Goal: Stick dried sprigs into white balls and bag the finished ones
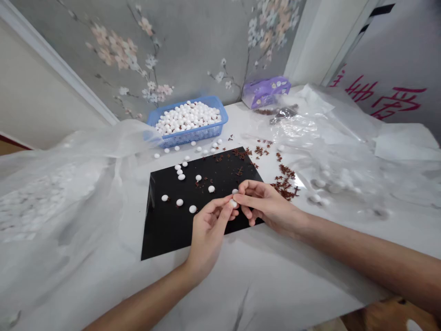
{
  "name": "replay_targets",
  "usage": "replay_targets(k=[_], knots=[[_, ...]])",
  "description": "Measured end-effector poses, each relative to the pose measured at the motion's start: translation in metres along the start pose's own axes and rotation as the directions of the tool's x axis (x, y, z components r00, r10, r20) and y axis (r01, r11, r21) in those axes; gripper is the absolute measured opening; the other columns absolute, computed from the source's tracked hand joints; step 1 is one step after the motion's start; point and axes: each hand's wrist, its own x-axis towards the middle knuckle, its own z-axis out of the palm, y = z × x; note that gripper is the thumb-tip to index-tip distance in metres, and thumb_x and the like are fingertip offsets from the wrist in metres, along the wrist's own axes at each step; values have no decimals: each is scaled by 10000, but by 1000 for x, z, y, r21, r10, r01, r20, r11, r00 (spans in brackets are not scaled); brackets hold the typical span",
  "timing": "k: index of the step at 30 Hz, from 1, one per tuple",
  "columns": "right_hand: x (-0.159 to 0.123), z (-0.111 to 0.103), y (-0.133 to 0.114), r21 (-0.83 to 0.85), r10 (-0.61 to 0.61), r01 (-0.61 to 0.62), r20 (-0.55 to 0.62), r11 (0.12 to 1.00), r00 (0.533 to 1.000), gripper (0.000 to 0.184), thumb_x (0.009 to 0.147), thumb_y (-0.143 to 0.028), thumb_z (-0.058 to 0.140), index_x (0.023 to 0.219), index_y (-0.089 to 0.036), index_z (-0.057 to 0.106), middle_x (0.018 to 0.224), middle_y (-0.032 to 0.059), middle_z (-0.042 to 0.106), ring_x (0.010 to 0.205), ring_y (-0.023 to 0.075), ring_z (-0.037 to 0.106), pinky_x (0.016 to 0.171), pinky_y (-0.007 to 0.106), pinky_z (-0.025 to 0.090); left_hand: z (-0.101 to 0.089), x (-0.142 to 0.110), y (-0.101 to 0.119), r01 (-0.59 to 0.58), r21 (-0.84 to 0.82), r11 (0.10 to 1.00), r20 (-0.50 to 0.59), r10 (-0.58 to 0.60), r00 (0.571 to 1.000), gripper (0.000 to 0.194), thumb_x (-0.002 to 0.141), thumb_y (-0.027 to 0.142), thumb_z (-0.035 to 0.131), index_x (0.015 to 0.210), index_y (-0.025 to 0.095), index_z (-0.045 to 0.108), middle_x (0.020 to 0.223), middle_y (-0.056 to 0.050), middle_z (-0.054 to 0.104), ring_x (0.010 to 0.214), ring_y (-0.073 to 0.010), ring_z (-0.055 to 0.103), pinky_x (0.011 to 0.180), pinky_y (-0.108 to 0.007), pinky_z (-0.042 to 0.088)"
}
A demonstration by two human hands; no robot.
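Over the right part of a black mat [165, 234], my two hands meet at a small white ball [233, 203]. My left hand [212, 225] pinches the ball between thumb and fingers. From the right, my right hand [263, 202] has thumb and index finger closed at the ball's top; whatever lies between them is hidden. Just behind the fingertips a second white ball [234, 191] shows in part. Several more white balls [181, 177] are scattered on the mat, some with a brown bit beside or under them. Small brown star-shaped pieces [285, 181] lie to the right of the mat.
A blue basket [193, 136] heaped with white balls stands at the back against the flowered wall. Beside it sits a purple pack [267, 92]. Clear plastic bags [330, 161] cover the right side, and a large bag of white pieces [51, 197] the left.
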Motion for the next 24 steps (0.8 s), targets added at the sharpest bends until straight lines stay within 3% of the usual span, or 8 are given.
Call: replay_targets(k=[10, 14, 16, 18, 20, 22, 24], knots=[[-1, -2, -5, -86, 63, -54, 95, 995, 994, 329, 657, -361, 741, 730, -189, 470, 463, -113, 373, 366, 20, 285, 289, 127, 339, -1, -2, 5, 2, -16, 1000, 17, -2, 1000, 143, 767, 284, 642, 872, 201, 694, 719, 12, 675, 703, -86, 634, 677, -175, 523], [2, -11, -22, -248, 50, -10, 154, 969, 987, 310, 663, -370, 730, 748, -190, 493, 479, -102, 402, 365, 24, 288, 297, 140, 298, 0, -5, 5, -77, 68, 995, 58, 73, 996, 148, 791, 301, 613, 873, 189, 664, 788, -4, 681, 706, -94, 630, 677, -193, 524], [4, -20, -33, -365, -17, 60, 122, 929, 992, 292, 693, -405, 693, 752, -193, 501, 454, -101, 382, 349, 35, 297, 312, 164, 280, -4, -5, 8, -158, 154, 975, 82, 147, 986, 146, 808, 304, 592, 891, 199, 649, 849, -11, 678, 750, -103, 629, 703, -206, 518], [8, -33, -43, -523, -176, 147, -6, 839, 984, 271, 737, -436, 634, 759, -197, 508, 442, -95, 378, 348, 52, 320, 345, 190, 276, -10, 0, 14, -253, 287, 924, 95, 236, 967, 147, 827, 307, 565, 912, 213, 638, 906, -17, 667, 810, -119, 622, 709, -218, 509], [13, -46, -50, -737, -418, 197, -127, 647, 900, 240, 744, -408, 626, 748, -189, 528, 541, -52, 481, 411, 64, 384, 416, 215, 319, -18, 8, 23, -348, 464, 815, 122, 330, 936, 150, 833, 318, 548, 910, 224, 635, 991, -31, 641, 897, -148, 601, 714, -242, 501], [18, -56, -52, -900, -578, 152, -126, 408, 806, 195, 732, -356, 637, 744, -176, 564, 685, -2, 568, 480, 80, 437, 504, 244, 364, -27, 18, 33, -414, 648, 639, 181, 399, 899, 150, 823, 330, 551, 882, 229, 644, 1066, -42, 606, 995, -187, 555, 787, -301, 486], [22, -62, -50, -973, -602, 80, -67, 215, 796, 171, 741, -339, 621, 785, -173, 610, 798, 31, 606, 522, 100, 468, 563, 267, 383, -35, 29, 40, -440, 772, 458, 254, 412, 875, 149, 815, 328, 554, 859, 236, 661, 1099, -45, 590, 1073, -220, 501, 891, -374, 443]])
